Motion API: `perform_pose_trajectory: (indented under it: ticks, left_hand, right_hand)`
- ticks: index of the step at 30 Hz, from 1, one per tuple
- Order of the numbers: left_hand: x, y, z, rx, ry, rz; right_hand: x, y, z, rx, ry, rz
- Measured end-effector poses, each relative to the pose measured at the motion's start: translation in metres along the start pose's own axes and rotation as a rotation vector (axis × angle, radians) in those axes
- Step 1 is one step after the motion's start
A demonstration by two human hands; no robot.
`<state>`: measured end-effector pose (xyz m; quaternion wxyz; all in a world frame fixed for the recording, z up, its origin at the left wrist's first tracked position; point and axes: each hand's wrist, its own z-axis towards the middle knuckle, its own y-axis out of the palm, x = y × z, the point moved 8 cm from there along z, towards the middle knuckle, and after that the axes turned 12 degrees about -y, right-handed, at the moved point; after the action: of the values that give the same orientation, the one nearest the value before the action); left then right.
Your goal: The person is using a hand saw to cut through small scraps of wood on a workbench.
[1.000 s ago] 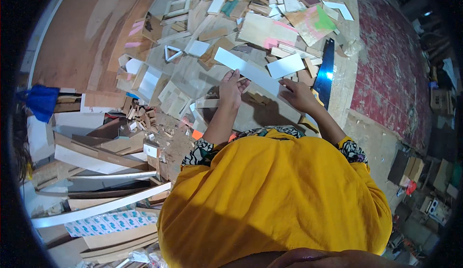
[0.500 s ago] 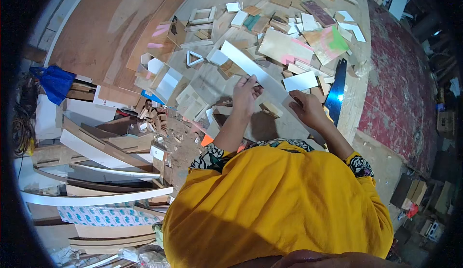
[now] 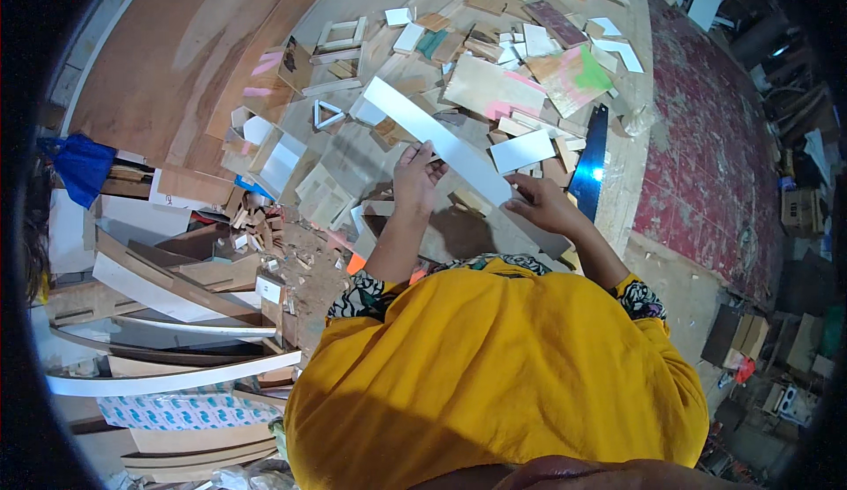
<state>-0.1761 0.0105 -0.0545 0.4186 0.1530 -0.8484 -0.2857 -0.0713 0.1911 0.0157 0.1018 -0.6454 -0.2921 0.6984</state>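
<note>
A long white board strip [image 3: 441,142] slants across in front of me, from the upper left down toward my chest. My left hand [image 3: 418,175] pinches its left edge about midway, fingers curled. On the opposite edge, nearer my body, my right hand [image 3: 540,202] grips the strip between thumb and bent fingers. A handsaw [image 3: 589,165] with a shiny bluish blade lies just right of my right hand; its handle is hard to make out. Close beyond the strip rests a white rectangular piece [image 3: 522,150]. A small white triangular frame [image 3: 328,115] lies to the left.
Wood offcuts, including a board with pink paint [image 3: 496,86] and one with a green patch [image 3: 573,75], cover the far worktable. Large plywood sheets [image 3: 176,49] lie at far left. Curved strips [image 3: 176,375] are stacked at lower left. A worn red surface [image 3: 706,146] lies right.
The whole view has shifted, so the table and hands appear farther left. Both hands keep their hold on the white strip, which lies at much the same slant.
</note>
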Motion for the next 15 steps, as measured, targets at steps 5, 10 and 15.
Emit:
perform_pose_trajectory:
  ticks: [5,10,15]
  left_hand:
    - [0.002,-0.011,0.001,0.06,0.002,0.002]
    - [-0.002,-0.013,0.005,0.029,-0.028,-0.012]
    - [-0.007,-0.033,0.006,0.116,-0.041,-0.026]
  right_hand:
    - [0.019,0.007,-0.017,-0.061,0.036,0.132]
    - [0.034,0.016,-0.026,-0.008,0.018,0.244]
    - [0.001,0.012,-0.022,-0.011,0.014,0.07]
